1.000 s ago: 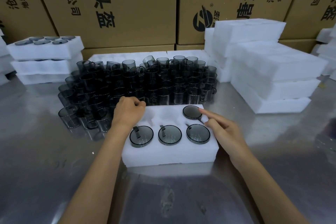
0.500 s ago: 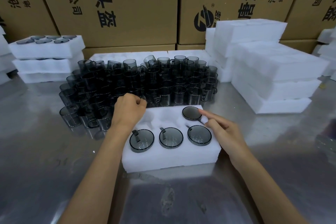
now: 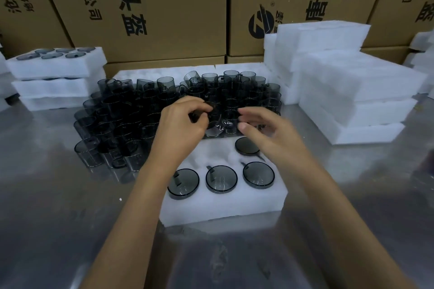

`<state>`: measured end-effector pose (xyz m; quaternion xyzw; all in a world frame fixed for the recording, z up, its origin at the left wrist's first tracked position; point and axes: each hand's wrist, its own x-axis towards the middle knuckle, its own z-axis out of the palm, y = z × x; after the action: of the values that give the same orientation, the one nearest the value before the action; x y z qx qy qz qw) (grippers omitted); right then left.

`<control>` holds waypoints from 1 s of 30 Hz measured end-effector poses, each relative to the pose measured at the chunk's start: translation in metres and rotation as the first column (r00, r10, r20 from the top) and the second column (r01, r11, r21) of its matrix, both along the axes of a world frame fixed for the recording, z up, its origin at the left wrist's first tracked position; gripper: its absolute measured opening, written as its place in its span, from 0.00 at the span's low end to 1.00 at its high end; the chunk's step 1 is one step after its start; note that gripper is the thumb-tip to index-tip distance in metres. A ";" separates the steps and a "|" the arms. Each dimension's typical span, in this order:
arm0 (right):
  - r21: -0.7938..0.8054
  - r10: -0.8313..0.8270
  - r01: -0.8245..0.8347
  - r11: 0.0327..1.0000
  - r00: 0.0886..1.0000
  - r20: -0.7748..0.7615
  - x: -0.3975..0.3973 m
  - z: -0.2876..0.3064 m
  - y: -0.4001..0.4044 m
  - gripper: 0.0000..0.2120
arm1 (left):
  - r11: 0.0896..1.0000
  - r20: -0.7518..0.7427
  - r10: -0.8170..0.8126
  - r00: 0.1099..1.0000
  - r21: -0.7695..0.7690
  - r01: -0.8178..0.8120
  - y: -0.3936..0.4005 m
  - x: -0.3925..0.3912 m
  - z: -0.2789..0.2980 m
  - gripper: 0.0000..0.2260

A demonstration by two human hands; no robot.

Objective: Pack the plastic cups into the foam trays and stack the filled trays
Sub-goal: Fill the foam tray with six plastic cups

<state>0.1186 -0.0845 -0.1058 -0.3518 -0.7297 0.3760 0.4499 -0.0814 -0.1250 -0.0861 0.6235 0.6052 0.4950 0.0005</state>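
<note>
Left hand (image 3: 180, 124) pinching a smoky cup (image 3: 212, 115) above the foam tray (image 3: 225, 204) — four cups seated; right hand (image 3: 263, 134) blurred, fingers loosely spread beside it

Printed cardboard boxes (image 3: 164, 7) stand behind a shiny, seemingly metal table (image 3: 47, 218).

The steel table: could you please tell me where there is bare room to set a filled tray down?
Bare steel table lies left of the foam tray, and between it and the empty trays on the right. Crowded behind it: loose cups.
</note>
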 end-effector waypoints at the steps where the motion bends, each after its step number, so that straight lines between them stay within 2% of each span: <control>1: -0.003 0.056 -0.056 0.998 0.998 0.006 -0.008 0.006 0.002 0.07 | 1.000 -0.033 -0.013 0.999 0.022 0.014 -0.001 0.003 0.002 0.10; 3: -0.010 0.130 -0.130 0.992 0.992 -0.008 -0.020 0.012 0.004 0.03 | 0.997 -0.087 -0.022 0.996 0.065 0.028 -0.003 0.006 0.003 0.11; 7: -0.096 0.208 -0.211 0.973 0.977 -0.034 -0.022 0.004 0.004 0.06 | 0.995 -0.097 -0.030 0.995 0.094 0.040 -0.006 0.005 0.003 0.14; 9: -0.148 0.224 -0.231 0.962 0.973 -0.061 -0.019 0.001 0.003 0.08 | 0.995 -0.083 -0.070 0.994 0.061 0.076 -0.007 0.003 0.005 0.15; 12: -0.177 0.259 -0.261 0.949 0.965 -0.036 -0.011 -0.002 0.001 0.18 | 0.987 0.034 -0.140 0.990 -0.078 0.143 -0.008 0.003 0.003 0.16; 14: -0.158 0.247 -0.244 0.957 0.969 0.000 -0.008 -0.003 -0.002 0.16 | 0.972 0.068 -0.158 0.985 -0.166 0.167 -0.008 0.004 0.001 0.14; 18: -0.137 0.193 -0.183 0.974 0.979 0.068 -0.009 -0.006 -0.003 0.10 | 0.954 0.098 -0.146 0.984 -0.248 0.166 -0.007 0.007 -0.004 0.14; 27: -0.121 0.149 -0.139 0.983 0.986 0.076 -0.014 -0.014 -0.004 0.08 | 0.980 0.079 -0.055 0.995 -0.189 0.069 -0.002 0.012 -0.018 0.12; 30: -0.108 0.102 -0.086 0.990 0.983 0.156 -0.014 -0.018 -0.002 0.09 | 0.972 0.027 -0.036 0.999 -0.230 0.042 0.000 0.012 -0.021 0.13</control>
<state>0.1043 -0.0866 -0.1241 -0.3684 -0.7595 0.4035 0.3530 -0.0691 -0.1250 -0.1073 0.6252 0.6461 0.4286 0.0894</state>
